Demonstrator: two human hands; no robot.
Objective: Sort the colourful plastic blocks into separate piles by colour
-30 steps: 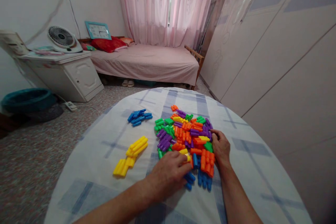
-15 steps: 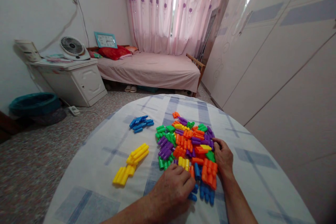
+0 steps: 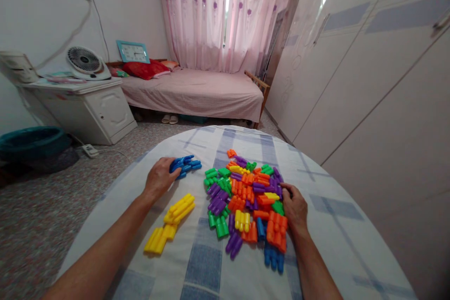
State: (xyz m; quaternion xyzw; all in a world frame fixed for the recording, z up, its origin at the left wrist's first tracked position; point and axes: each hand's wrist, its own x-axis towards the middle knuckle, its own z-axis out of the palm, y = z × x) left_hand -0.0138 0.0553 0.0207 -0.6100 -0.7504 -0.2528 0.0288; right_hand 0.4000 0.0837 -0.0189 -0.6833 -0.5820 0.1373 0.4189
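Note:
On the left of the table, my left hand has its thumb and fingers closed around a blue plastic building block at the near left side of a small pile of blue blocks. Part of the block is hidden by the fingers. My right hand rests at the right edge of a mixed pile, fingers loosely bent and apart, its fingertips by purple blocks. That pile also has orange blocks, green blocks, yellow blocks and dark blue blocks.
A group of yellow blocks lies between my left forearm and the mixed pile. The round table has a checked cloth. Beyond it are a bed, a white cabinet with a fan, and a wardrobe.
My left hand has moved from the near edge of the mixed pile to the blue pile at the far left. Blue pieces formerly beneath it are gone from there. My right hand stays put.

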